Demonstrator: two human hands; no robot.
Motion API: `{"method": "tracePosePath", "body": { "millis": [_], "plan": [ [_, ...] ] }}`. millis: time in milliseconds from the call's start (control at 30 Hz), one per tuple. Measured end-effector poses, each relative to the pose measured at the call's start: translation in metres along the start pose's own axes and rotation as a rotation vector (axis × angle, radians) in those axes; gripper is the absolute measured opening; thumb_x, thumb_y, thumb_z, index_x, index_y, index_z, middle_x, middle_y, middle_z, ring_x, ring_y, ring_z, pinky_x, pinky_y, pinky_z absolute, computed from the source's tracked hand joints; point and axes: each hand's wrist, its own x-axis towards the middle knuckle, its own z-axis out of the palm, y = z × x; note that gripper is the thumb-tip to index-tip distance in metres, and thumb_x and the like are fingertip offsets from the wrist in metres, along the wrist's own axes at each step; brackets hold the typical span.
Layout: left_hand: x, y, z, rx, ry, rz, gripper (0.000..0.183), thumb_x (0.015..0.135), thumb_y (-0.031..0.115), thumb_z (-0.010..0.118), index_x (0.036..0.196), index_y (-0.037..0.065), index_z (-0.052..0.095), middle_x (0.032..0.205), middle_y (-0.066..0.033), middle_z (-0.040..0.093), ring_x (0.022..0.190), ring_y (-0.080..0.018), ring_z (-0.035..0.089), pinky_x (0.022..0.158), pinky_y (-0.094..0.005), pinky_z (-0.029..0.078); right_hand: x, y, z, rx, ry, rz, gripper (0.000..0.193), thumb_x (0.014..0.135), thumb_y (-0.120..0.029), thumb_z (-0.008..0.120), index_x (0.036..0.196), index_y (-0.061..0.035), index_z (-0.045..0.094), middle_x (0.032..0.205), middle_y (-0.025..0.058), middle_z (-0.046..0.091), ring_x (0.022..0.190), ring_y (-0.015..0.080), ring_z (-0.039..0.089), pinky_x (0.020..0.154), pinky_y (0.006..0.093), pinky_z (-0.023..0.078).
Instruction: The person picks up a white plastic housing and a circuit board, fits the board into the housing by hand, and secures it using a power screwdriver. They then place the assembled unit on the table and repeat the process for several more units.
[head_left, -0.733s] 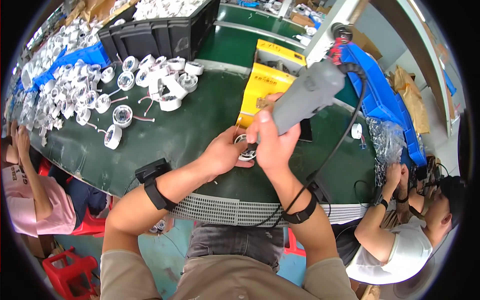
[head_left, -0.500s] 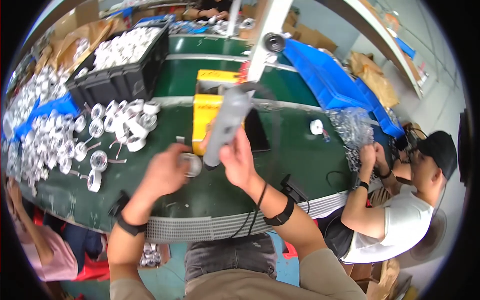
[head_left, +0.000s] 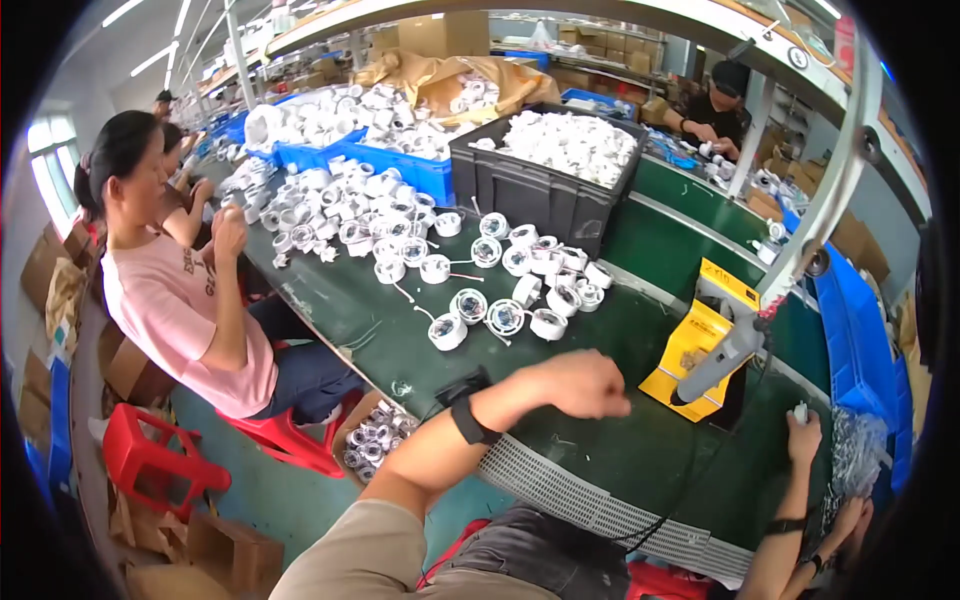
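Observation:
My left hand (head_left: 583,386) is over the green worktop, its fingers curled in and no object showing in them. Far to the right, my right hand (head_left: 803,438) grips a small white part (head_left: 800,411), mostly covered by the fingers. Between the hands, a grey corded hand tool, shaped like an electric screwdriver (head_left: 722,360), leans slantwise on a yellow holder (head_left: 690,345). Loose white round parts with clear centres and thin wire leads (head_left: 505,316) lie beyond my left hand.
A black crate (head_left: 530,190) of white pieces stands at the back, beside blue bins (head_left: 410,178) and a heap of white parts. At right are a blue tray (head_left: 855,330), clear plastic bags (head_left: 858,440) and a co-worker's hands (head_left: 850,520). Another person (head_left: 190,300) sits at left.
The view has swung left. My right hand has let go of the grey tool, now on the yellow holder, and moved right with a white part. My left hand has left the white round part it was beside.

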Motion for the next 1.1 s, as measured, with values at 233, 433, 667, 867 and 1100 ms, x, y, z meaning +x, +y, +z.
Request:
{"method": "tracePosePath", "body": {
  "millis": [233, 433, 667, 867, 1100],
  "plan": [
    [0.020, 0.018, 0.067, -0.955, -0.135, 0.074, 0.042, 0.101, 0.032, 0.047, 0.131, 0.003, 0.044, 0.104, -0.0077, 0.060, 0.089, -0.0138, 0.061, 0.074, -0.0302, 0.052, -0.170, -0.197, -0.003, 0.555, -0.127, -0.940, 0.060, 0.063, -0.010, 0.080, 0.117, -0.0034, 0.054, 0.106, 0.0126, 0.056, 0.094, 0.0288, 0.058, 0.083, 0.0360, 0.048],
    [0.027, 0.010, 0.073, -0.943, 0.071, 0.202, 0.036, 0.100, 0.020, 0.049, 0.131, 0.002, 0.044, 0.113, -0.0058, 0.057, 0.104, -0.0111, 0.053, 0.091, -0.0279, 0.044, -0.186, -0.212, 0.017, 0.605, -0.214, -0.947, 0.076, 0.064, -0.013, 0.082, 0.129, -0.0031, 0.044, 0.116, 0.0147, 0.051, 0.101, 0.0302, 0.055, 0.086, 0.0379, 0.046],
    [0.016, 0.018, 0.069, -0.225, 0.383, 0.266, 0.049, 0.078, 0.020, 0.076, 0.120, 0.005, 0.055, 0.107, -0.0129, 0.060, 0.099, -0.0302, 0.060, 0.086, -0.0357, 0.049, -0.177, -0.186, 0.023, 1.400, -0.737, -0.072, 0.036, 0.087, -0.003, 0.057, 0.122, 0.0006, 0.048, 0.090, 0.0073, 0.061, 0.070, 0.0123, 0.059, 0.064, 0.0244, 0.048],
    [0.017, 0.021, 0.071, -0.288, 0.353, 0.313, 0.045, 0.081, 0.033, 0.073, 0.111, 0.005, 0.055, 0.101, -0.0125, 0.053, 0.095, -0.0312, 0.056, 0.084, -0.0370, 0.045, -0.182, -0.185, 0.004, 1.084, -0.966, -0.259, 0.013, 0.090, -0.008, 0.059, 0.096, 0.0036, 0.063, 0.077, 0.0052, 0.063, 0.066, 0.0112, 0.060, 0.061, 0.0242, 0.048],
    [0.012, 0.018, 0.067, -0.923, 0.055, -0.022, 0.051, 0.102, 0.046, 0.031, 0.115, 0.003, 0.055, 0.102, -0.0079, 0.062, 0.075, -0.0117, 0.060, 0.050, -0.0210, 0.049, -0.179, -0.196, 0.008, 1.011, -0.734, -0.463, 0.011, 0.087, -0.008, 0.062, 0.078, -0.0005, 0.062, 0.068, 0.0023, 0.057, 0.063, 0.0119, 0.053, 0.057, 0.0269, 0.041]
  ]
}}
